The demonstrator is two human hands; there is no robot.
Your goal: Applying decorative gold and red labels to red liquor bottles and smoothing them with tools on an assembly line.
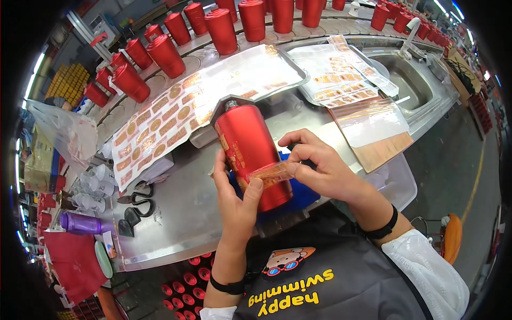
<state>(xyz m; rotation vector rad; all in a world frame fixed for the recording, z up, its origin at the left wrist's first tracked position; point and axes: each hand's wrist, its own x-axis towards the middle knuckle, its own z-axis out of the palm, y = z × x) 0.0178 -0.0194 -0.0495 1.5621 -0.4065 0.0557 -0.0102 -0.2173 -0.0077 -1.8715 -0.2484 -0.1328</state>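
A black apron [346, 261] of smooth cloth, printed with yellow lettering and a cartoon animal, lies nearest. Beyond it, the left hand [237, 198] grips the lower left side of a red bottle [249, 140], its thumb at one end of a thin, clear strip [271, 175] patterned in gold. The right hand [320, 168] pinches the strip's other end between thumb and fingers.

The bottle, a satiny metallic cylinder with gold decoration on its left side, is tilted over the near edge of the counter [186, 218], its neck pointing away; something blue [304, 198] shows behind its base. The counter is brushed, reflective metal. On its left lie black-handled scissors [141, 201].

Farther on, a glossy white sheet [186, 128] carries rows of rectangular and round gold decals, partly over a shallow metal tray [296, 72]. To the right are a flat wooden board [392, 153] and a rounded steel sink [408, 80]. Behind, more red bottles [221, 32] stand along a curving conveyor [197, 63] of overlapping plates.
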